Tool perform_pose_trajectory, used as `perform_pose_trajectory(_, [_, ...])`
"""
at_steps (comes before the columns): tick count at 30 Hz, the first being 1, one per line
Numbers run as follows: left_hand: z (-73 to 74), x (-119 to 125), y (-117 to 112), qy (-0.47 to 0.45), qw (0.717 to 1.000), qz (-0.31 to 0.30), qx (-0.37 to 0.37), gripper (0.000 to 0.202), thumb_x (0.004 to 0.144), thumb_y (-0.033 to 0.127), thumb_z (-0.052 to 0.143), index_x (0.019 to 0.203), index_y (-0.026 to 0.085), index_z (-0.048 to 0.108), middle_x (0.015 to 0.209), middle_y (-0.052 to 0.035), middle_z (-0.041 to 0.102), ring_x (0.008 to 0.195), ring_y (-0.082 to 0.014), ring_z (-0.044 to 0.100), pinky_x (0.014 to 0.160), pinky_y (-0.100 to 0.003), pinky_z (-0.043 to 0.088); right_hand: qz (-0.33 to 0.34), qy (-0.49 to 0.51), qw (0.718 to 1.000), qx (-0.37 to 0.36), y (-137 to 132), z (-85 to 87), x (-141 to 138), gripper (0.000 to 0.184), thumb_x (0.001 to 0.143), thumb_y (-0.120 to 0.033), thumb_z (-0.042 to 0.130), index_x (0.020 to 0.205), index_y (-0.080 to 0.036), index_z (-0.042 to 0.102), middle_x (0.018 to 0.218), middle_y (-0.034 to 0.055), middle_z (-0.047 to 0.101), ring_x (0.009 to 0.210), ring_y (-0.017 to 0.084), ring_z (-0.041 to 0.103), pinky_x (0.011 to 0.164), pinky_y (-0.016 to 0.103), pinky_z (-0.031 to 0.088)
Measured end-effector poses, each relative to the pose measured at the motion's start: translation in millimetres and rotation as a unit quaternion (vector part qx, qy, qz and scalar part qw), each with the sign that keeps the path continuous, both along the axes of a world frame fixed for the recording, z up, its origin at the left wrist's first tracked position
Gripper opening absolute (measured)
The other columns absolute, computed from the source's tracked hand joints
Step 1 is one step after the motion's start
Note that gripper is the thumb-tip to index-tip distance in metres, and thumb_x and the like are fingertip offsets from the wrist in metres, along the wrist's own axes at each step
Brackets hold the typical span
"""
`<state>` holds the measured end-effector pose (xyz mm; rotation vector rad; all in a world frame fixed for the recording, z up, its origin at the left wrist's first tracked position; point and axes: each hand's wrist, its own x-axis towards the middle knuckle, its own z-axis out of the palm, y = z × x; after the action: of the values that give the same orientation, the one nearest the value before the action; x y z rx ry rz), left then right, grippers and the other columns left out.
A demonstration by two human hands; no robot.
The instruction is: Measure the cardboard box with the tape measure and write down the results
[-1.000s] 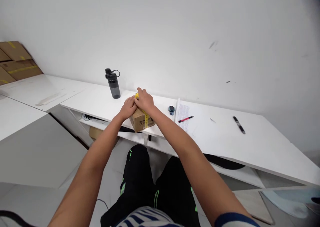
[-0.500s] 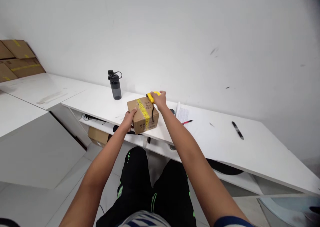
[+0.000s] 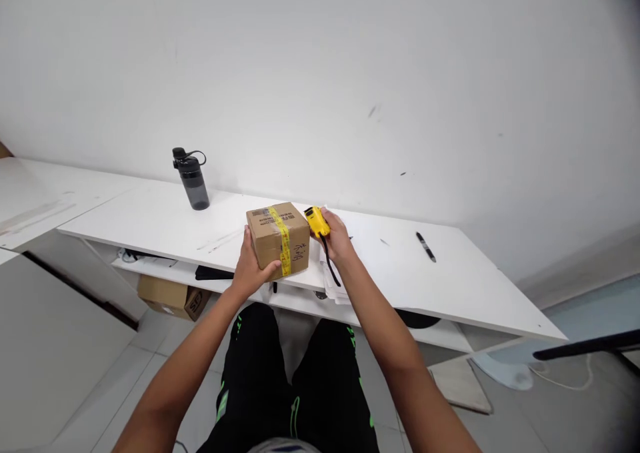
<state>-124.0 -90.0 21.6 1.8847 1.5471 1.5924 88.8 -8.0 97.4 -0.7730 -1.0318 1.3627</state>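
A small cardboard box [image 3: 269, 238] with yellow printed tape and dark handwriting is at the front edge of the white table [image 3: 440, 293]. My left hand [image 3: 253, 270] grips its left side, with the thumb against the front face. Whether the box's underside rests on the table I cannot tell. Just right of the box, my right hand [image 3: 339, 236] is closed around a yellow tape measure [image 3: 317, 221], whose black strap dangles below. The tape measure is very near the box's upper right edge; no blade is visible.
A dark water bottle [image 3: 195, 185] stands at the back left. White papers [image 3: 363, 246] lie behind my right forearm, and a black marker [image 3: 425, 246] lies farther right. Beneath the tabletop are a shelf [image 3: 295, 301] and another cardboard box [image 3: 167, 294]. The wall rises directly behind the table.
The box has been turned so its handwriting faces me instead of up. My right hand has drawn the tape measure from the box's top to its right side. The view has shifted right.
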Motion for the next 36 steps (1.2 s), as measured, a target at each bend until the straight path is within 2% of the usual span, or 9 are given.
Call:
perform_pose_trajectory(3, [-16.4, 35, -5, 0.073, 0.994, 0.068, 0.047, 0.106, 0.075, 0.055, 0.070, 0.156, 0.011, 0.017, 0.163, -0.0231, 0.002, 0.151, -0.0356, -0.005, 0.120, -0.055, 0.003, -0.138, -0.119, 0.982, 0.054, -2, 8.1, 6, 0.066, 0.070, -0.056, 0.072, 0.121, -0.021, 0.049, 0.101, 0.0049, 0.062, 0.083, 0.018, 0.063, 0.075, 0.033, 0.054])
perform_pose_trajectory(6, [-23.5, 64, -11, 0.172, 0.978, 0.102, 0.056, 0.091, 0.082, 0.061, 0.058, 0.151, 0.008, 0.032, 0.162, -0.0260, 0.010, 0.150, -0.0400, -0.005, 0.116, -0.063, -0.003, -0.172, -0.267, 0.932, 0.175, -3, 21.3, 3, 0.082, 0.070, -0.054, 0.074, 0.138, -0.025, 0.039, 0.103, 0.0051, 0.060, 0.085, 0.020, 0.061, 0.080, 0.038, 0.053])
perform_pose_trajectory(9, [-9.7, 68, -10, 0.192, 0.967, 0.140, 0.092, 0.072, 0.088, 0.061, 0.049, 0.143, 0.014, 0.047, 0.163, -0.0211, 0.008, 0.150, -0.0406, -0.005, 0.114, -0.065, -0.008, -0.118, -0.351, 0.890, 0.265, 2, 34.8, -9, 0.092, 0.076, -0.051, 0.069, 0.151, -0.026, 0.021, 0.107, 0.0069, 0.061, 0.086, 0.022, 0.061, 0.081, 0.040, 0.052])
perform_pose_trajectory(12, [21.3, 48, 8, 0.057, 0.976, 0.187, 0.095, 0.062, 0.093, 0.055, 0.045, 0.143, 0.018, 0.046, 0.164, -0.0174, 0.007, 0.151, -0.0355, 0.001, 0.118, -0.059, 0.003, -0.057, -0.421, 0.848, 0.317, 15, 46.3, -29, 0.093, 0.081, -0.046, 0.063, 0.155, -0.027, 0.010, 0.112, 0.0087, 0.063, 0.086, 0.023, 0.062, 0.081, 0.041, 0.051])
perform_pose_trajectory(16, [54.9, 15, 41, -0.181, 0.982, 0.040, -0.043, 0.068, 0.088, 0.050, 0.056, 0.147, 0.021, 0.037, 0.152, -0.0185, 0.038, 0.138, -0.0299, 0.041, 0.110, -0.048, 0.037, 0.006, -0.490, 0.786, 0.376, 32, 55.9, -53, 0.091, 0.081, -0.036, 0.061, 0.156, -0.028, 0.010, 0.118, 0.0089, 0.063, 0.091, 0.025, 0.063, 0.084, 0.040, 0.050])
perform_pose_trajectory(21, [61.6, -2, 57, -0.237, 0.960, -0.102, -0.112, 0.069, 0.075, 0.042, 0.073, 0.136, 0.017, 0.054, 0.134, -0.0139, 0.061, 0.120, -0.0294, 0.058, 0.102, -0.043, 0.045, 0.023, -0.550, 0.738, 0.391, 37, 60.7, -65, 0.086, 0.082, -0.029, 0.058, 0.156, -0.024, 0.015, 0.122, 0.0118, 0.063, 0.102, 0.027, 0.062, 0.083, 0.037, 0.049])
perform_pose_trajectory(28, [61.9, -1, 59, -0.242, 0.960, -0.066, -0.127, 0.062, 0.071, 0.039, 0.074, 0.127, 0.015, 0.064, 0.134, -0.0121, 0.062, 0.119, -0.0286, 0.058, 0.101, -0.040, 0.046, 0.014, -0.605, 0.707, 0.367, 13, 69.2, -44, 0.078, 0.083, -0.029, 0.058, 0.152, -0.021, 0.023, 0.115, 0.0136, 0.065, 0.097, 0.029, 0.063, 0.078, 0.037, 0.050])
perform_pose_trajectory(32, [62.2, 2, 57, -0.241, 0.961, -0.060, -0.126, 0.060, 0.072, 0.038, 0.073, 0.127, 0.014, 0.064, 0.129, -0.0131, 0.064, 0.112, -0.0270, 0.062, 0.097, -0.039, 0.050, -0.008, -0.613, 0.710, 0.347, -25, 66.0, 10, 0.069, 0.085, -0.032, 0.058, 0.148, -0.026, 0.030, 0.118, 0.0109, 0.065, 0.100, 0.029, 0.064, 0.078, 0.037, 0.051])
perform_pose_trajectory(36, [63.9, 1, 56, -0.238, 0.958, -0.068, -0.147, 0.058, 0.073, 0.040, 0.072, 0.125, 0.016, 0.066, 0.122, -0.0127, 0.068, 0.103, -0.0263, 0.065, 0.089, -0.038, 0.054, -0.076, -0.605, 0.744, 0.272, -60, 47.7, 66, 0.072, 0.085, -0.043, 0.058, 0.149, -0.027, 0.028, 0.113, 0.0107, 0.066, 0.087, 0.028, 0.067, 0.072, 0.039, 0.052])
